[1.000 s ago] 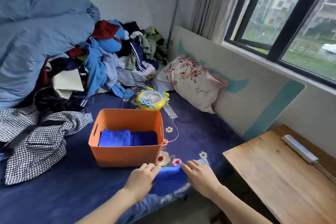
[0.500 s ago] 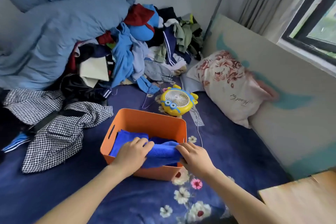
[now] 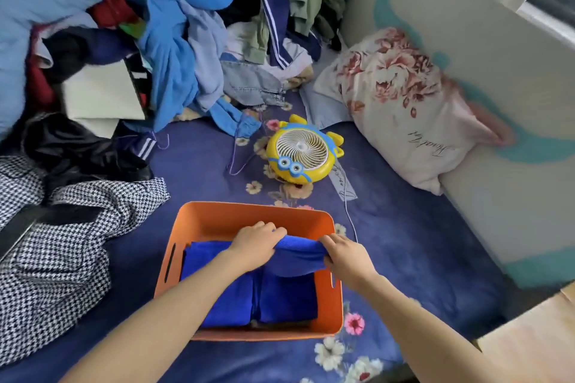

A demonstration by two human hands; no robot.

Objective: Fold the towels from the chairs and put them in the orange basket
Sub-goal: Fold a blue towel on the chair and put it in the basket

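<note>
The orange basket [image 3: 217,214] stands on the dark blue floral bed in front of me. Two folded blue towels lie side by side in it, one on the left [image 3: 228,301] and one on the right [image 3: 287,298]. Both my hands reach into the basket from the near side. My left hand [image 3: 255,241] and my right hand [image 3: 345,258] each grip an end of a third folded blue towel [image 3: 298,256], held over the back right part of the basket above the lying towels.
A yellow toy-like fan [image 3: 303,152] with a white cord lies just behind the basket. A floral pillow [image 3: 404,102] leans against the right wall panel. Piled clothes [image 3: 174,50] and a houndstooth garment [image 3: 62,242] fill the left. A wooden table corner [image 3: 535,345] is at the lower right.
Both hands carried the folded blue towel from the bed's front edge up and forward into the basket. The camera moved closer and tilted down.
</note>
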